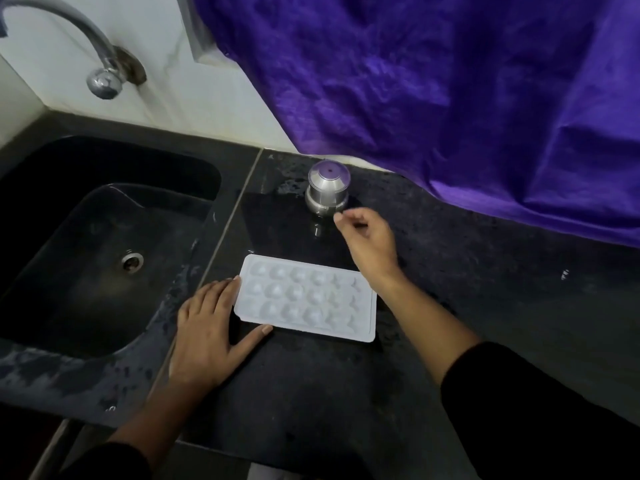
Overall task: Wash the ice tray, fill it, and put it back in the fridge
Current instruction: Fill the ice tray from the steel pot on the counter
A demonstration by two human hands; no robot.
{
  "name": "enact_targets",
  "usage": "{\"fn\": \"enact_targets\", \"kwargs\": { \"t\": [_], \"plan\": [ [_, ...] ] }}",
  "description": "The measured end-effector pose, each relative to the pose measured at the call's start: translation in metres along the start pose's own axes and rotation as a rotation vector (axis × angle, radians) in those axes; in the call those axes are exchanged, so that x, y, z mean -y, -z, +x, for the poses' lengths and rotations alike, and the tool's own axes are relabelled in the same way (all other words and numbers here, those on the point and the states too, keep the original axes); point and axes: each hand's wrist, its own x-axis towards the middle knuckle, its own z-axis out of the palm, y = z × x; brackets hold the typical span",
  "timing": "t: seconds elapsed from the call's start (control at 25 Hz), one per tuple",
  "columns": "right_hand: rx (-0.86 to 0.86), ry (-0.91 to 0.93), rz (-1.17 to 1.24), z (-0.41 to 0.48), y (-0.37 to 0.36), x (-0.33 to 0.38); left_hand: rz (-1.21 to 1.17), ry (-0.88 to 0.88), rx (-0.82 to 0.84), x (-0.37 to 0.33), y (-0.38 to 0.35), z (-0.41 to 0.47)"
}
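A white ice tray [306, 297] with several round wells lies flat on the black counter, just right of the sink. My left hand [207, 327] lies flat on the counter, its straight fingers and thumb touching the tray's left edge. My right hand [369, 239] hovers beyond the tray, fingers loosely curled, fingertips right beside the base of an upturned steel cup [327, 192]. It holds nothing that I can make out.
A black sink [104, 237] with a round drain [132, 260] lies at the left, and a steel tap [93, 57] arches above it. A purple cloth [450, 98] drapes over the back right of the wet counter [485, 306].
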Motion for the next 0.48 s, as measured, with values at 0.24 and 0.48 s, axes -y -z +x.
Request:
{"fn": "enact_targets", "kwargs": {
  "t": [0.24, 0.48],
  "plan": [
    [-0.159, -0.14, 0.104, 0.051, -0.051, 0.004, 0.003, 0.012, -0.01, 0.001, -0.001, 0.002],
    [-0.011, -0.24, 0.368, 0.053, -0.046, 0.01, 0.004, 0.008, -0.016, -0.001, 0.001, 0.002]
  ]
}}
